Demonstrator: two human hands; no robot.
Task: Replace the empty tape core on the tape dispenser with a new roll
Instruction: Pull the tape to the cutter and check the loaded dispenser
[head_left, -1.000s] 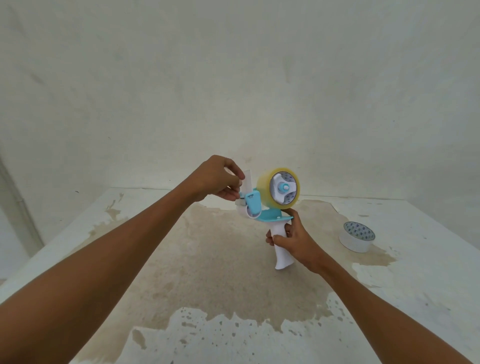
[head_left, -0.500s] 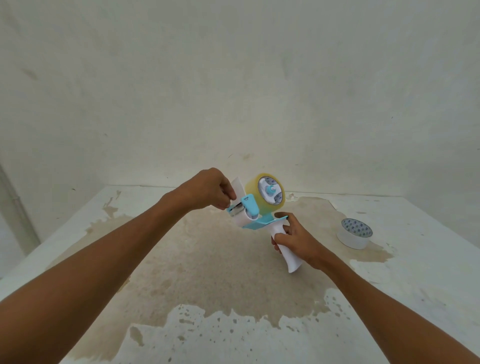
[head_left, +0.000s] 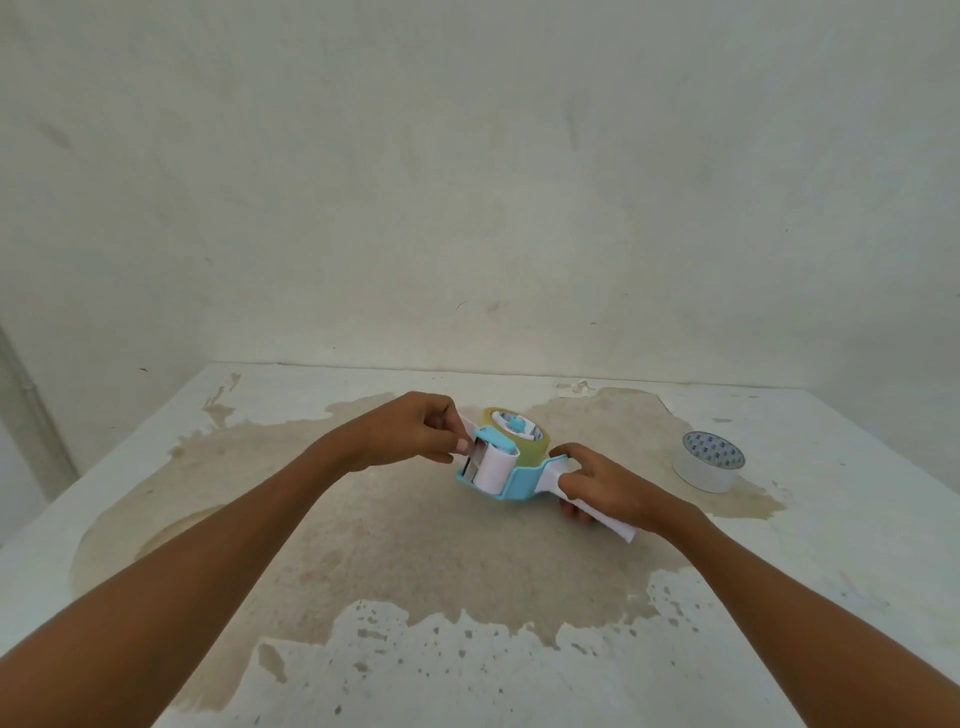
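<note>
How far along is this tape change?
Done: the yellowish roll sits on the dispenser; the white core lies aside on the table. In hand: left hand pinches the tape end by the front roller, right hand grips the handle. Left: probably finishing the threading.

White table (head_left: 831, 597) with a broad brown stain (head_left: 415, 545), pale wall (head_left: 467, 182) behind

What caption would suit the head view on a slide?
Right hand grips the dispenser by its handle; left hand pinches the tape end at its front.
</note>
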